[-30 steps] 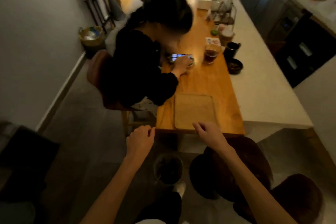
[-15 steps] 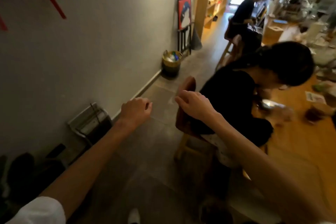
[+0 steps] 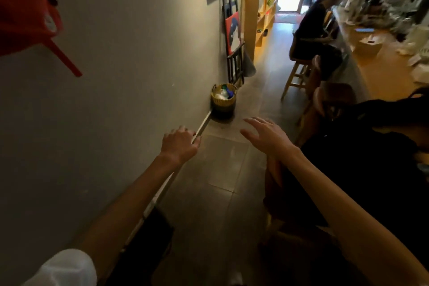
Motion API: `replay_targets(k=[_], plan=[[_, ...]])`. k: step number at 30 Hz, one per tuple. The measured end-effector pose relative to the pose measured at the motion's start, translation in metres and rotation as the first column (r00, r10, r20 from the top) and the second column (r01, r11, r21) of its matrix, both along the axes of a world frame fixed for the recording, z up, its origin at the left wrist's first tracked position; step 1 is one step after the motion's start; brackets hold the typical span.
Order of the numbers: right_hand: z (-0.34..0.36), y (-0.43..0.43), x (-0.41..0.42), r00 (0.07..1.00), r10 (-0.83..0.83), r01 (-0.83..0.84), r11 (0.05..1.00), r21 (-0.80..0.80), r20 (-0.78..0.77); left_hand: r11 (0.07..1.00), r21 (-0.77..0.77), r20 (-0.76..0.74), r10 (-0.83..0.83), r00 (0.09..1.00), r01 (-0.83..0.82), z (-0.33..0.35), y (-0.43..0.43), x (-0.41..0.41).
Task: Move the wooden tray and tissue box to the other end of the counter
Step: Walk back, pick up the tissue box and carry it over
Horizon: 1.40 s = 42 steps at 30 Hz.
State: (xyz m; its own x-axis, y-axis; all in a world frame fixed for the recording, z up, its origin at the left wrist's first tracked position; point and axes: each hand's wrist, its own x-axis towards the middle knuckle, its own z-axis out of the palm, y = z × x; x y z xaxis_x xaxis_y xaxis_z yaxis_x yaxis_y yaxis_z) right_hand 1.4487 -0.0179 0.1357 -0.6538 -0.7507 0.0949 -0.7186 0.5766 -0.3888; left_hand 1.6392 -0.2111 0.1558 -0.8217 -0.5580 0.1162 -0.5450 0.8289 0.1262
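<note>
The wooden tissue box [image 3: 369,47] stands far off on the wooden counter [image 3: 390,69] at the upper right, blurred. The wooden tray is out of view. My left hand [image 3: 180,145] hangs over the floor close to the wall, fingers loosely curled, holding nothing. My right hand [image 3: 267,134] is stretched forward over the aisle with fingers spread, empty, beside the back of a seated person in black [image 3: 371,158].
A grey wall [image 3: 116,76] runs along the left. A woven basket [image 3: 223,100] sits on the floor by the skirting. A second person [image 3: 313,35] sits on a wooden stool [image 3: 299,74] farther down. An easel with a red painting [image 3: 233,32] leans by the wall.
My view has swung from the counter end with the tray to the aisle along the wall. Both hands left the tray's edge and now hang empty; the right hand's fingers have spread.
</note>
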Motion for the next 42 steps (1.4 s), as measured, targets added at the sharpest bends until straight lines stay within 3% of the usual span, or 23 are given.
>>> replay_targets(k=[3,13,20,26,31,38,42], plan=[[-0.011,-0.026,-0.056,0.988,-0.105,0.113,0.991,-0.071,0.109,0.997,0.024,-0.03,-0.077,0.997,0.078,-0.013,-0.04,-0.062],[-0.012,-0.159,-0.234,0.958,-0.249,0.275,0.937,-0.213,0.14,0.975,0.05,-0.121,-0.208,0.971,0.215,-0.011,-0.205,-0.26],[-0.035,-0.251,-0.348,0.925,-0.284,0.341,0.915,-0.216,0.254,0.939,0.182,-0.117,-0.275,0.954,0.293,-0.025,-0.292,-0.419],[-0.051,-0.311,-0.495,0.864,-0.36,0.424,0.898,-0.121,0.353,0.865,0.296,-0.057,-0.408,0.911,0.406,-0.055,-0.354,-0.59],[-0.064,-0.32,-0.603,0.735,-0.524,0.614,0.783,-0.096,0.431,0.809,0.276,-0.04,-0.53,0.847,0.519,-0.061,-0.39,-0.756],[-0.104,-0.247,-0.702,0.366,-0.745,0.892,0.451,0.016,0.558,0.64,0.391,0.035,-0.729,0.684,0.662,-0.096,-0.332,-0.97],[-0.13,-0.21,-0.779,0.241,-0.748,0.934,0.353,0.063,0.618,0.533,0.421,0.042,-0.819,0.572,0.733,-0.119,-0.289,-1.083]])
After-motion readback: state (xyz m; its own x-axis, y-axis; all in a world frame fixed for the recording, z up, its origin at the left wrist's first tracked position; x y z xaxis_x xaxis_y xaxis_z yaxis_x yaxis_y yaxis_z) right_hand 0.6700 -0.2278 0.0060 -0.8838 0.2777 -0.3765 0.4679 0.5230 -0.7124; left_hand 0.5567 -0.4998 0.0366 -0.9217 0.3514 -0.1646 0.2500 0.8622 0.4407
